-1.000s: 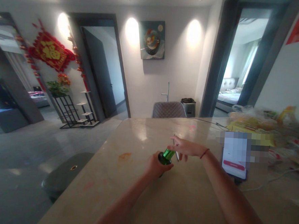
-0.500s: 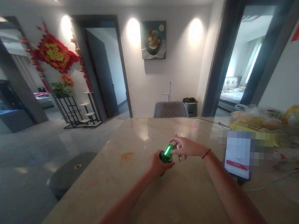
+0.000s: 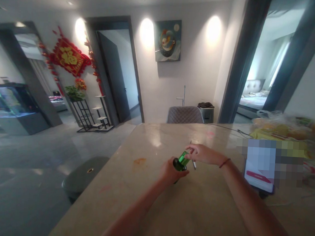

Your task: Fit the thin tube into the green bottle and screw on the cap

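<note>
My left hand [image 3: 171, 170] is wrapped round the dark base of a small green bottle-like object [image 3: 181, 160] held just above the beige table [image 3: 200, 209]. My right hand [image 3: 202, 153] pinches the green upper end of that object with thumb and fingers. A thin metal stick [image 3: 193, 160] pokes out above and below the right hand's fingers. A red cord sits on my right wrist.
A phone [image 3: 259, 170] stands at the right with a cable, and snack bags [image 3: 282, 131] lie behind it. A grey chair [image 3: 185, 114] is at the table's far end, a dark stool [image 3: 84, 174] at its left side.
The view has swung so everything sits further right. My right hand has closed from a loose reach onto the green end of the object; my left hand keeps its grip.
</note>
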Tool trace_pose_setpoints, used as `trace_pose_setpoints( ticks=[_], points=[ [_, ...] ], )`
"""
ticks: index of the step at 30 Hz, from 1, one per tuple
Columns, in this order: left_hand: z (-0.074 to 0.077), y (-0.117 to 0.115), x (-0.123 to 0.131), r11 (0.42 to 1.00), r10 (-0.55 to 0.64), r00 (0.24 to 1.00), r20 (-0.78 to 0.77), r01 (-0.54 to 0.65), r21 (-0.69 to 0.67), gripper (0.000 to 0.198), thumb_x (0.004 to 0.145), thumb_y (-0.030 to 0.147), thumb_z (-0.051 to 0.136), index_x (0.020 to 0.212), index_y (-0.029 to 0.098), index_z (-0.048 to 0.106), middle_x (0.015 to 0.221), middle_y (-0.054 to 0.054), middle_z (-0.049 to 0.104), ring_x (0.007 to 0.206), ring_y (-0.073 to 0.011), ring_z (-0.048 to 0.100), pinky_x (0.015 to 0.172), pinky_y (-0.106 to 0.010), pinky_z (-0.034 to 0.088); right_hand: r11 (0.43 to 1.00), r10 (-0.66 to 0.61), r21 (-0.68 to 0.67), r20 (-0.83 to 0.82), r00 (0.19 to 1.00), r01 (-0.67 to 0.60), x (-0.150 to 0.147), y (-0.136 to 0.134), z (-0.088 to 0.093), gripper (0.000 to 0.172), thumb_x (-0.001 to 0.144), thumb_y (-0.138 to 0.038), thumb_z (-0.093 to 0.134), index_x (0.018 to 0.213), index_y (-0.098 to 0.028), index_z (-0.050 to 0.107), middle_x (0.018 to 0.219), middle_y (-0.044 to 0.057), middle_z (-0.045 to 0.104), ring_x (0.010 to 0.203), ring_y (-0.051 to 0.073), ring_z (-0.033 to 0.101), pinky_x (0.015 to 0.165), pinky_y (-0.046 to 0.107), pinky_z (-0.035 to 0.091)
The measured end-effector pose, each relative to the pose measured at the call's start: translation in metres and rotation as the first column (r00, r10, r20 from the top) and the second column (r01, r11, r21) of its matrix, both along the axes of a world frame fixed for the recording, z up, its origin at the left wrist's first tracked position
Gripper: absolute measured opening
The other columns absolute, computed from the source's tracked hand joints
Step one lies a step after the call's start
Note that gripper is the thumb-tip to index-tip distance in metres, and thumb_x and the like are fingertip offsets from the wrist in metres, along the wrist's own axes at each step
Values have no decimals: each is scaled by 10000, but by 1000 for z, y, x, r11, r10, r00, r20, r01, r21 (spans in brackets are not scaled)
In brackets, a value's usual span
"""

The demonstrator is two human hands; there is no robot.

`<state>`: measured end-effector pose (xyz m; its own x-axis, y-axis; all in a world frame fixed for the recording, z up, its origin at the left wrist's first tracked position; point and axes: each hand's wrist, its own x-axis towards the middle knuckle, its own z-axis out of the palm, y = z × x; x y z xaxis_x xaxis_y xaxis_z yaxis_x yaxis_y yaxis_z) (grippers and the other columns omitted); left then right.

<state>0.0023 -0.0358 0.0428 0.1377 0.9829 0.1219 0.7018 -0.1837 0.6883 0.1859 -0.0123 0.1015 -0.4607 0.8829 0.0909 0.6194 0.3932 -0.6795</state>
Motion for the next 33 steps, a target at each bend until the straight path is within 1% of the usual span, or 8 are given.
trace_pose_setpoints(
  ticks=[5,8,13,18,21,26,30,33],
  points=[
    [1,-1,0,1000,-3,999,52,2,14,568,477,516,692,913,168,587,788,-36,622,725,-178,546,626,-268,375,987,162,28,-121,979,-160,-1,-7,6,485,675,-289,626,1133,-161,537,1080,96,607,912,188,588,781,301,459],
    [3,-1,1,1000,12,998,62,-12,1,548,480,506,694,895,163,588,774,-38,622,717,-181,550,629,-273,379,996,88,15,-103,991,-87,-3,-8,6,581,678,-349,635,1204,-152,481,1072,112,606,893,188,591,736,290,465],
    [3,2,2,1000,-1,997,76,1,-2,532,491,490,688,895,159,584,786,-37,624,727,-182,554,636,-274,384,995,41,87,26,999,-44,-4,-4,4,359,704,-309,612,1029,-156,599,838,58,654,692,146,591,632,250,448],
    [-1,5,0,1000,-11,995,100,9,22,535,487,494,688,889,154,589,759,-29,621,698,-168,549,632,-269,387,997,30,73,11,999,-30,-5,-4,4,565,695,-348,626,1207,-162,474,990,93,618,707,142,593,629,248,448],
    [-2,5,-1,1000,-18,994,109,16,15,538,487,484,694,901,158,587,750,-22,622,692,-162,547,625,-262,385,996,-52,71,53,997,48,-8,-7,6,421,738,-365,578,1090,-138,535,809,66,633,683,151,581,616,257,440],
    [-2,4,-1,999,-12,997,75,9,40,528,488,481,697,896,163,588,758,-19,625,692,-158,545,619,-256,380,990,131,59,-44,990,-129,-7,-10,8,457,682,-226,629,1116,-173,495,923,52,626,797,145,585,665,235,451],
    [-1,3,-1,1000,-14,999,30,13,25,532,495,492,690,903,168,583,759,-16,621,692,-162,544,616,-261,381,1000,15,-6,2,1000,-15,-7,-7,5,412,750,-354,562,1101,-142,516,855,73,638,725,156,591,631,264,456],
    [0,3,-1,1000,-10,1000,23,10,20,543,489,490,695,914,171,582,782,-18,623,711,-167,548,625,-263,384,996,75,38,6,997,-75,-6,-5,5,283,739,-253,558,1002,-149,566,822,49,635,713,143,584,642,250,447]
  ],
)
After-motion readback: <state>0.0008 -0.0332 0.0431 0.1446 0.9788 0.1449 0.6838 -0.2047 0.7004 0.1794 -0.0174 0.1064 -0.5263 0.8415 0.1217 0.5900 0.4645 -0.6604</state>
